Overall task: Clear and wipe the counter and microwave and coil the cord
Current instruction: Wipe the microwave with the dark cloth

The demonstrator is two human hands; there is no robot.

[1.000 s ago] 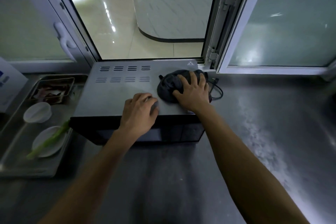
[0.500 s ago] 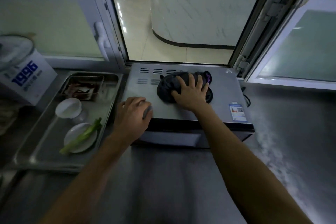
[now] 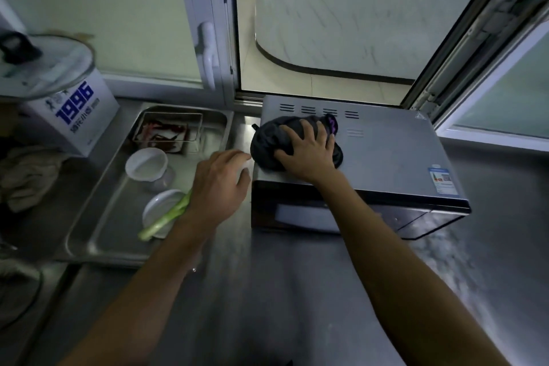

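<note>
At the far left a crumpled beige rag (image 3: 28, 175) lies on the brushed-steel table (image 3: 285, 291), beside a white carton (image 3: 74, 119) printed "1996" in blue, with a round glass lid (image 3: 44, 65) resting on top. Next comes a shallow, rounded-corner steel tray (image 3: 98, 235). It holds a small square steel dish (image 3: 169, 131) of reddish scraps, a white plastic cup (image 3: 147, 165), and a white saucer (image 3: 160, 211) with a pale green scallion stalk (image 3: 166, 218) lying across it. The left hand (image 3: 219, 187) hovers over the gap between tray and microwave, fingers curled loosely inward; whether it grips anything cannot be told. The boxy microwave (image 3: 395, 157) has a matte grey metal top with vent slots and a glossy dark door. The right hand (image 3: 309, 151) presses flat, fingers spread, on a bunched dark cloth (image 3: 267, 142) at the top's left front corner. A blue-edged sticker (image 3: 442, 180) sits near the right edge.
</note>
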